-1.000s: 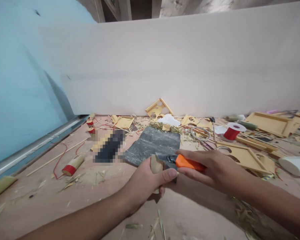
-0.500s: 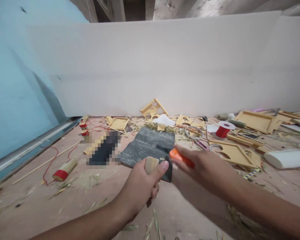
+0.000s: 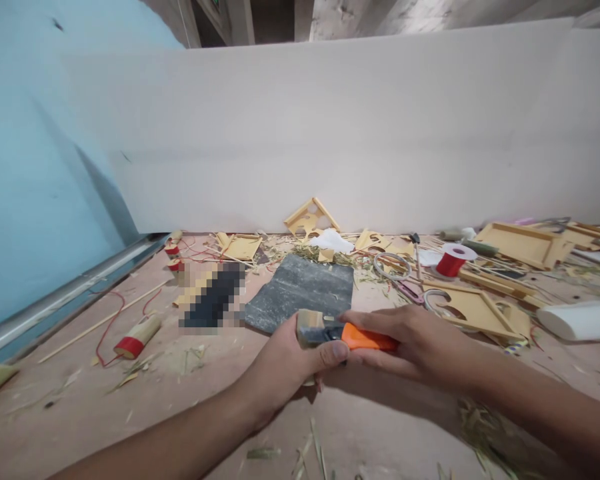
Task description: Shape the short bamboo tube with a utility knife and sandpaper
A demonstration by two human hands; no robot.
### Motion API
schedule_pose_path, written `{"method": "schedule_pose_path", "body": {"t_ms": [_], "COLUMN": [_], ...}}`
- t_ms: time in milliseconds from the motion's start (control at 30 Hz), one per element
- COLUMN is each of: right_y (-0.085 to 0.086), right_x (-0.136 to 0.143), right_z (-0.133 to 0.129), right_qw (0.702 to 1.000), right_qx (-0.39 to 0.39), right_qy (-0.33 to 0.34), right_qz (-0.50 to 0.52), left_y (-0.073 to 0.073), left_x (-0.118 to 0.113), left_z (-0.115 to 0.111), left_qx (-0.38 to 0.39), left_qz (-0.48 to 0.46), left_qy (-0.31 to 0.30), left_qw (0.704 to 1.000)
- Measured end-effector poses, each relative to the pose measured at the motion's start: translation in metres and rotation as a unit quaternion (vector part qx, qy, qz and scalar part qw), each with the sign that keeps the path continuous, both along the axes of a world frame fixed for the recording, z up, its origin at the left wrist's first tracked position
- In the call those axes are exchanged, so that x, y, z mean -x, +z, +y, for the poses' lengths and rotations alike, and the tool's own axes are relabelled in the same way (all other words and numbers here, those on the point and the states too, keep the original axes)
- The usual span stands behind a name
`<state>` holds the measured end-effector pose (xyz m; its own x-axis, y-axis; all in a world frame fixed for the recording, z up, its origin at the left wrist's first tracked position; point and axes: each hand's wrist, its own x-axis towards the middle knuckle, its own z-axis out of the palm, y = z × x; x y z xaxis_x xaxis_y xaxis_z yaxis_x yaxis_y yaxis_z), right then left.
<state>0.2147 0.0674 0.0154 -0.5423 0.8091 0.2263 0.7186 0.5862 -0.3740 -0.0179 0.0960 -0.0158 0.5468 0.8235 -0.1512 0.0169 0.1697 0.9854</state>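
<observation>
My left hand [image 3: 297,363] is closed around a short pale piece that looks like bamboo [image 3: 307,319], mostly covered by the fingers. My right hand [image 3: 413,340] grips an orange utility knife [image 3: 365,338] from the right. The knife's grey front end and blade [image 3: 323,333] lie across the near face of the piece, with my left thumb beside them; the exact contact is hard to see. Behind both hands a dark grey scuffed sheet [image 3: 305,287] lies flat on the table [image 3: 190,407].
A white spool with red thread [image 3: 451,260], wooden frames [image 3: 523,245] and a white roll [image 3: 580,322] crowd the right. To the left lies a bamboo tube with a red band [image 3: 137,337] and red string. A white panel [image 3: 330,140] closes off the back; shavings are scattered about.
The knife has come from above the dark sheet down and left onto the held piece. My left hand keeps its grip; the view has shifted slightly.
</observation>
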Motion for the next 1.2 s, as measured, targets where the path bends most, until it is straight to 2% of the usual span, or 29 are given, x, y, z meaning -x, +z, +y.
{"method": "schedule_pose_path", "body": {"t_ms": [67, 167, 233, 333, 400, 467, 567, 733, 900, 1033, 1200], "right_y": [0.001, -0.002, -0.007, -0.012, -0.012, -0.008, -0.002, 0.002, 0.000, -0.009, -0.019], "right_x": [0.004, 0.009, 0.010, 0.006, 0.001, -0.002, -0.003, 0.002, 0.006, 0.009, 0.008], "right_z": [-0.002, -0.005, -0.006, -0.001, 0.003, 0.005, 0.002, -0.001, -0.002, -0.005, 0.003], "right_qw": [1.000, 1.000, 0.996, 0.975, 0.964, 0.971, 0.989, 0.999, 1.000, 0.999, 0.968], "right_qx": [0.018, 0.000, -0.041, -0.103, -0.126, -0.121, -0.084, -0.023, 0.019, -0.027, -0.148], "right_qy": [0.014, -0.014, -0.067, -0.184, -0.225, -0.201, -0.124, -0.044, 0.008, -0.036, -0.198], "right_qz": [0.000, -0.027, -0.050, -0.066, -0.062, -0.045, -0.013, -0.010, 0.003, -0.019, -0.037], "left_y": [0.000, -0.002, -0.004, -0.005, -0.004, -0.003, -0.003, 0.001, 0.005, 0.002, 0.000], "left_x": [-0.001, -0.003, -0.005, -0.009, -0.010, -0.008, -0.003, 0.002, 0.001, -0.002, -0.009], "left_z": [-0.001, -0.002, -0.002, -0.003, -0.003, -0.002, 0.002, 0.005, 0.002, 0.001, 0.000], "left_qx": [0.005, 0.014, 0.019, 0.013, 0.015, 0.019, 0.010, -0.014, 0.007, 0.029, 0.056], "left_qz": [0.004, 0.019, 0.026, 0.037, 0.041, 0.033, 0.022, 0.001, -0.008, 0.023, 0.009], "left_qy": [0.004, 0.011, 0.022, 0.060, 0.067, 0.047, 0.011, -0.023, -0.015, -0.010, 0.050], "left_qw": [1.000, 1.000, 0.999, 0.997, 0.997, 0.998, 1.000, 1.000, 1.000, 0.999, 0.997]}}
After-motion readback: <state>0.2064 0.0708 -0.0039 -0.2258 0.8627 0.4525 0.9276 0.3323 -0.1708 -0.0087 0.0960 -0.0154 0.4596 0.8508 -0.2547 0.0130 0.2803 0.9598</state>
